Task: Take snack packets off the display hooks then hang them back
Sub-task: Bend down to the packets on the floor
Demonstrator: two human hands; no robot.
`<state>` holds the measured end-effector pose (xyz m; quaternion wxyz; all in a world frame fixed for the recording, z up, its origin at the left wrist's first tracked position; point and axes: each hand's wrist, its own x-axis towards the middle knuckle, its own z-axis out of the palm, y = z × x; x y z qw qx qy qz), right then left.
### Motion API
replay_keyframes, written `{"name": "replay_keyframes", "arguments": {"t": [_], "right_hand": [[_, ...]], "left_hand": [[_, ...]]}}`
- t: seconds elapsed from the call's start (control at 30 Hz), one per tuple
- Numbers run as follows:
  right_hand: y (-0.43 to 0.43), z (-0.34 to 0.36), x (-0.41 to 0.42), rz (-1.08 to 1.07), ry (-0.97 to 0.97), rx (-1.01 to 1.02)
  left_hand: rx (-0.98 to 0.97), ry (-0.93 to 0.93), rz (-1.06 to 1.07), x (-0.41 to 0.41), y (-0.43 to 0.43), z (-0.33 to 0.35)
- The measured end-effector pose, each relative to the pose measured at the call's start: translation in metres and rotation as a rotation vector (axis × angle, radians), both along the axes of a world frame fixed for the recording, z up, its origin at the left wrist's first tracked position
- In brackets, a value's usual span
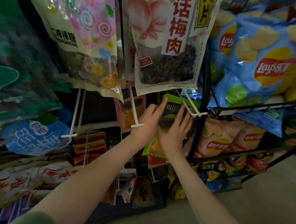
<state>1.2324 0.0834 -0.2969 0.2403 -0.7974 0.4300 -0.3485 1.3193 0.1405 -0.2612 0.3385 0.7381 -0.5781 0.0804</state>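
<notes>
Both hands, left hand [149, 119] and right hand [174, 131], hold green packet [171, 111]

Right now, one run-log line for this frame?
phase: handling at hook | object: green packet | left hand: on packet | right hand: on packet | white hook: beside packet, threading unclear

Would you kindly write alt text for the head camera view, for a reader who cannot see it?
Two bare hands, left hand and right hand, hold a green snack packet against a white display hook on a crowded shop rack. Above hang a dried plum packet and a lollipop packet; blue Lay's crisp bags fill shelves on the right.
</notes>
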Motion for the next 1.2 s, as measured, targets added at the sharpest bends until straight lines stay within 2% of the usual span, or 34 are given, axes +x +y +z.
{"name": "replay_keyframes", "arguments": {"t": [0.17, 0.23, 0.33, 0.4, 0.5, 0.6, 0.67, 0.8, 0.9, 1.03, 1.2], "right_hand": [[-0.017, 0.004, 0.020, 0.065, -0.012, 0.021], [-0.031, 0.003, 0.026, 0.118, 0.009, 0.041], [-0.054, 0.002, 0.037, 0.162, 0.080, 0.042], [-0.066, 0.004, 0.045, 0.177, 0.156, 0.050], [-0.078, 0.005, 0.054, 0.188, 0.229, 0.061], [-0.078, 0.000, 0.060, 0.207, 0.232, 0.082], [-0.066, -0.005, 0.060, 0.213, 0.220, 0.074], [-0.011, -0.024, 0.049, 0.195, 0.172, 0.060], [0.048, -0.044, 0.043, 0.254, 0.240, 0.039], [0.127, -0.070, 0.047, 0.405, 0.295, 0.090], [0.241, -0.093, 0.064, 0.725, 0.434, 0.144]], "left_hand": [[-0.039, 0.114, -0.003, 0.011, -0.009, -0.004], [-0.004, 0.060, 0.042, 0.018, -0.006, -0.011], [0.231, -0.090, 0.174, 0.045, -0.005, -0.047], [0.452, 0.004, 0.265, 0.053, 0.006, -0.056], [0.671, 0.092, 0.325, 0.053, 0.022, -0.053], [0.645, -0.112, 0.365, 0.053, 0.032, -0.044], [0.672, -0.145, 0.373, 0.060, 0.041, -0.048], [0.670, -0.109, 0.310, 0.051, 0.076, -0.052], [0.605, 0.036, 0.265, 0.040, 0.116, -0.067], [0.558, 0.221, 0.355, 0.024, 0.194, -0.093], [0.570, 0.384, 0.547, 0.016, 0.322, -0.129]]}}
